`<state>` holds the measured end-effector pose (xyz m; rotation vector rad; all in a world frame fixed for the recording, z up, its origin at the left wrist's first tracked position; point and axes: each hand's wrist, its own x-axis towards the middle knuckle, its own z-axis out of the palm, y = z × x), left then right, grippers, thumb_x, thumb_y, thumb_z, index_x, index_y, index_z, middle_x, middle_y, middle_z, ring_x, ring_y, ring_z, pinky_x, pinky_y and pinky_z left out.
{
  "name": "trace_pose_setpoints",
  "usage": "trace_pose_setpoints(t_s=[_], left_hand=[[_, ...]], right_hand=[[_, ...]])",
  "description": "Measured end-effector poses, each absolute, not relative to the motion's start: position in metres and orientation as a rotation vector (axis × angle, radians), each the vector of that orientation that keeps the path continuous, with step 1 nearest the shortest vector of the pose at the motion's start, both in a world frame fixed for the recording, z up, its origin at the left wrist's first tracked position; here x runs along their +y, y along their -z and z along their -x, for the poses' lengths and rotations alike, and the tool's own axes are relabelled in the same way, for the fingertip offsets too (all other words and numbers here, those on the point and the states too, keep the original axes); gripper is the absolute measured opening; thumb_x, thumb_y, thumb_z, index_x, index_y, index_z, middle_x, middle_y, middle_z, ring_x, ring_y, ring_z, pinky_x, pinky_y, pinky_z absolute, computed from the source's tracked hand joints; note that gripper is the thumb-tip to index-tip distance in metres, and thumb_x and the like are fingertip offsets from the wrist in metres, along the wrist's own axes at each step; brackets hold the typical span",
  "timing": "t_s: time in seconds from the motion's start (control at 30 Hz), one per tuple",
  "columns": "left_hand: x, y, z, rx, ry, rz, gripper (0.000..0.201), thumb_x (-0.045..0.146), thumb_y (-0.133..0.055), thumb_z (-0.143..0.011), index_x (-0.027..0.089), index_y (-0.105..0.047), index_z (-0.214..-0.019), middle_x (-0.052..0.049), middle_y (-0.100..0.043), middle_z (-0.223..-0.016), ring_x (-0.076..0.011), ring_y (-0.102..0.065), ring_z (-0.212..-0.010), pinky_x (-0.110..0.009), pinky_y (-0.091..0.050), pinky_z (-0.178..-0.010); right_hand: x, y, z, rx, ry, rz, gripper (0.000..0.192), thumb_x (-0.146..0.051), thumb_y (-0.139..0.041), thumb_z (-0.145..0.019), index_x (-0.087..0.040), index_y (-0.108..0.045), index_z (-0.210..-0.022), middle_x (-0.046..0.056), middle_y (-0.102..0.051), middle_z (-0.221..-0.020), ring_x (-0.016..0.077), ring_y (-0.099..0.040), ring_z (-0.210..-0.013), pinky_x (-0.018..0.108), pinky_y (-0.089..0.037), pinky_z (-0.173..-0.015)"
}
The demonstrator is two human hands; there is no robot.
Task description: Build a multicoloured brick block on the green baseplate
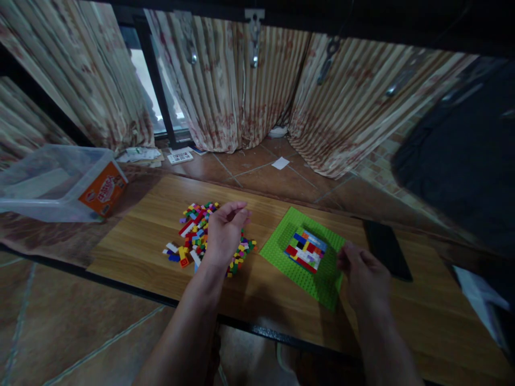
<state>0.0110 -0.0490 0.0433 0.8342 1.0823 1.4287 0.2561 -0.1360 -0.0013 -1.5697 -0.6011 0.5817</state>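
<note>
A pile of small coloured bricks (193,233) lies on the wooden table (148,230). My left hand (225,230) hovers over the right side of that pile, fingers curled; whether it holds a brick I cannot tell. To the right lies a green baseplate (277,244) with a flat patch of mixed-colour bricks (306,249) built on its middle. My right hand (362,273) rests at the baseplate's right edge, fingertips drawn together near it; anything between them is too small to make out.
A clear plastic tub (52,182) with an orange label sits at the far left. A black phone (386,249) lies right of the baseplate. Striped curtains (241,86) hang behind, papers lie on the tiled floor, and a dark cloth (462,155) fills the right.
</note>
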Motion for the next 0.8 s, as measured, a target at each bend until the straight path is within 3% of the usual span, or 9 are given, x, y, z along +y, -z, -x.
trace_pose_setpoints(t_s=[0.23,0.47,0.6,0.8], left_hand=[[-0.047,-0.043,-0.004,1.085,-1.493,-0.827,0.021,0.024,-0.076,-0.063,0.014,-0.069,-0.08,-0.002,-0.069,-0.069,-0.0139,-0.064,-0.068,-0.027,-0.052,-0.071],[-0.047,-0.043,0.0,1.082,-1.496,-0.84,0.022,0.023,-0.074,-0.064,0.013,-0.069,-0.083,-0.003,-0.07,-0.071,-0.0137,-0.065,-0.07,-0.026,-0.05,-0.07],[-0.047,-0.042,-0.001,1.08,-1.486,-0.837,0.021,0.023,-0.074,-0.065,0.013,-0.068,-0.083,-0.002,-0.069,-0.07,-0.0132,-0.064,-0.069,-0.025,-0.05,-0.069],[-0.047,-0.041,0.0,1.076,-1.486,-0.841,0.018,0.021,-0.07,-0.067,0.014,-0.068,-0.083,-0.001,-0.068,-0.069,-0.0129,-0.064,-0.07,-0.024,-0.049,-0.069]], right_hand=[[-0.141,-0.015,-0.199,-0.995,-0.511,1.563,0.027,-0.042,-0.063,-0.082,-0.02,-0.061,-0.068,-0.002,-0.058,-0.058,0.0133,-0.055,-0.058,0.026,-0.045,-0.06],[-0.149,0.002,-0.141,-1.706,-0.666,1.439,0.014,-0.024,-0.052,-0.091,-0.021,-0.066,-0.09,0.002,-0.067,-0.085,0.015,-0.063,-0.078,0.026,-0.048,-0.072],[-0.142,0.011,-0.134,-1.765,-0.622,1.469,0.016,-0.018,-0.049,-0.091,-0.021,-0.065,-0.095,0.004,-0.067,-0.093,0.0165,-0.064,-0.086,0.028,-0.048,-0.078],[-0.131,0.02,-0.132,-1.747,-0.457,1.592,0.019,-0.018,-0.05,-0.089,-0.018,-0.066,-0.1,0.007,-0.068,-0.091,0.0194,-0.065,-0.082,0.032,-0.05,-0.077]])
